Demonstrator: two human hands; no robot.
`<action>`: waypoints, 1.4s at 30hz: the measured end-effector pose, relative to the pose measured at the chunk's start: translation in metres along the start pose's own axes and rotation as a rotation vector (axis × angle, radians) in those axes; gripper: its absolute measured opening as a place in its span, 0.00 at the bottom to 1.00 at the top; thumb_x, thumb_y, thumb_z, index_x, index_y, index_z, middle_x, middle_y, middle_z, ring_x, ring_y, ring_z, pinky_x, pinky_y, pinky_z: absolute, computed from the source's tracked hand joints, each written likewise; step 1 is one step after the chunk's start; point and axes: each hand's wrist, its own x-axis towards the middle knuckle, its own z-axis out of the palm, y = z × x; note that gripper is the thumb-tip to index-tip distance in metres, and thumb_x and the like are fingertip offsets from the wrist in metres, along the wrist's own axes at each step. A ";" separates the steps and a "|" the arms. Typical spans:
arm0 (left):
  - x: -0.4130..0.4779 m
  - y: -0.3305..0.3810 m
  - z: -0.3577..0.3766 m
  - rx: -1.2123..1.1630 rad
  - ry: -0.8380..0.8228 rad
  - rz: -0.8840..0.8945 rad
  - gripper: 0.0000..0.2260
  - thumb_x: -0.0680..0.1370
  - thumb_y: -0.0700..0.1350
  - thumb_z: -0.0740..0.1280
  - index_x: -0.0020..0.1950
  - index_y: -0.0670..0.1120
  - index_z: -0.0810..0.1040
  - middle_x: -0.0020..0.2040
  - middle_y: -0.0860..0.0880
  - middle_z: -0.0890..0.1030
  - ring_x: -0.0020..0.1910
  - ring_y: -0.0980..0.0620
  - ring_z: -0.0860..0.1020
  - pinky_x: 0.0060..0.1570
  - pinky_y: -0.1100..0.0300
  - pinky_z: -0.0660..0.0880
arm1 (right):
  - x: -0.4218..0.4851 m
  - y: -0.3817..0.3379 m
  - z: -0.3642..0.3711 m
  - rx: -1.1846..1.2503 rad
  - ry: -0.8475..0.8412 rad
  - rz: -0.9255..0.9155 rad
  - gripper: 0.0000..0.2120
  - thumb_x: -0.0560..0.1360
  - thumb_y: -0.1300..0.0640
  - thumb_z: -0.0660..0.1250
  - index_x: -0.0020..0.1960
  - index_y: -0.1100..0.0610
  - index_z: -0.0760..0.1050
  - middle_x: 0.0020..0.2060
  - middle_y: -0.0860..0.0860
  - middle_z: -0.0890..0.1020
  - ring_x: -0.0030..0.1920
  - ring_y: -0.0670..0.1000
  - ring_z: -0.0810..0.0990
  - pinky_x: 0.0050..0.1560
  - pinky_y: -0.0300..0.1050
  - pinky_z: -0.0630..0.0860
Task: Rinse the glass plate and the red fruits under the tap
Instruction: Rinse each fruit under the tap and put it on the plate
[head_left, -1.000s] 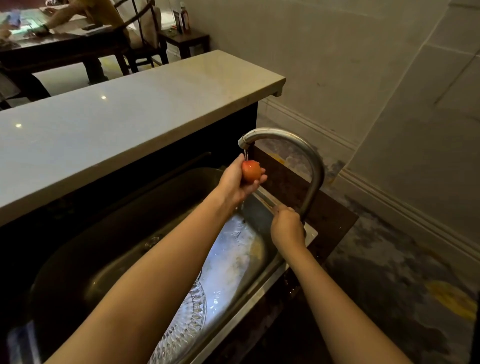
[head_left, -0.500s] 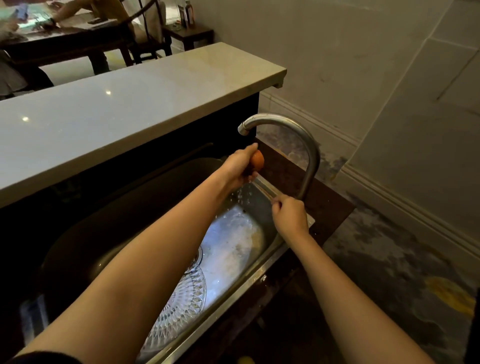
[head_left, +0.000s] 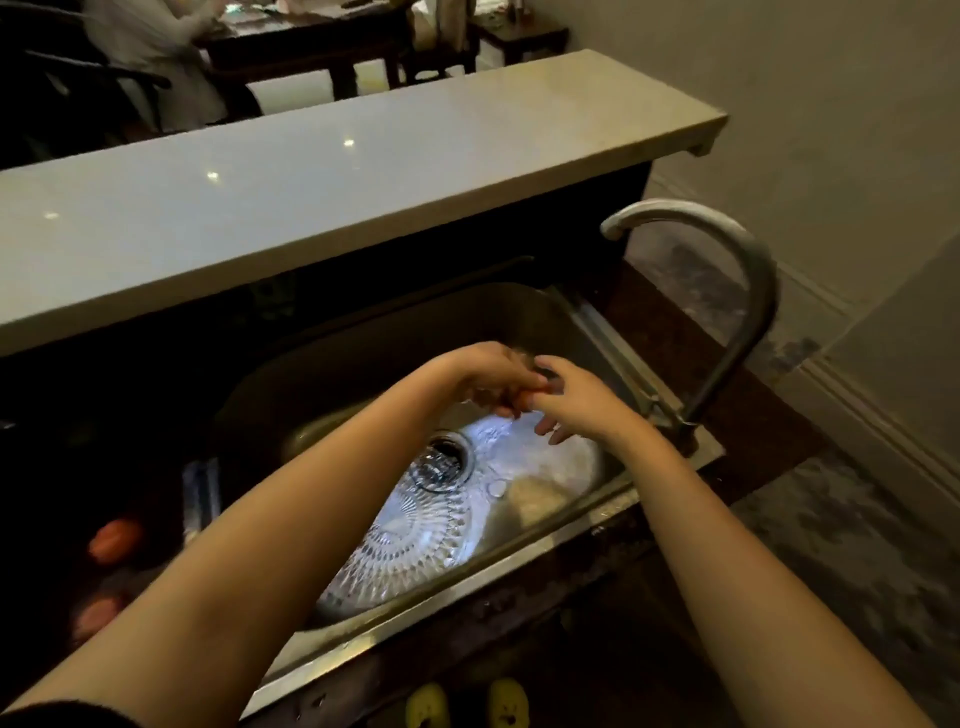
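My left hand (head_left: 493, 379) is closed around a red fruit (head_left: 525, 401), of which only a sliver shows between the fingers. My right hand (head_left: 576, 400) touches the left hand's fingertips, its own fingers spread; whether it also grips the fruit I cannot tell. Both hands hover over the middle of the steel sink (head_left: 571, 332), away from the spout of the curved tap (head_left: 748, 291), where no water is visible. The cut-glass plate (head_left: 415, 545) lies flat in the sink's bottom, below my left forearm. Two more red fruits (head_left: 111, 540) rest in the dark to the left of the sink.
A pale stone counter (head_left: 337, 171) runs behind the sink. The drain (head_left: 441, 462) sits beside the plate. A dark ledge (head_left: 727, 374) carries the tap's base. Beyond the counter a person sits at a dark table (head_left: 301, 36). Yellow slippers (head_left: 467, 704) show at the bottom.
My left hand dropped with the fruit from under the spout to the sink's middle. My right hand left the tap's base and joined it. The water stream is no longer visible.
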 end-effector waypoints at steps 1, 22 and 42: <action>-0.006 -0.014 -0.004 -0.007 -0.004 -0.043 0.09 0.76 0.49 0.67 0.43 0.43 0.78 0.26 0.50 0.80 0.25 0.57 0.79 0.28 0.65 0.74 | 0.004 -0.004 0.007 0.025 -0.117 0.000 0.32 0.74 0.60 0.65 0.74 0.54 0.56 0.49 0.53 0.79 0.35 0.48 0.81 0.30 0.38 0.78; -0.246 -0.299 0.052 0.674 0.719 -0.147 0.21 0.78 0.52 0.59 0.68 0.44 0.73 0.70 0.43 0.71 0.71 0.39 0.66 0.71 0.44 0.61 | 0.087 0.049 0.253 -0.611 -0.458 -0.280 0.26 0.68 0.65 0.69 0.64 0.59 0.67 0.63 0.62 0.68 0.61 0.62 0.71 0.61 0.47 0.69; -0.241 -0.319 0.064 0.814 0.800 -0.139 0.23 0.80 0.51 0.54 0.74 0.44 0.64 0.75 0.45 0.62 0.76 0.45 0.56 0.76 0.51 0.50 | 0.064 -0.117 0.341 -0.594 -0.501 -1.085 0.28 0.72 0.50 0.67 0.70 0.53 0.65 0.67 0.54 0.70 0.63 0.58 0.67 0.63 0.54 0.65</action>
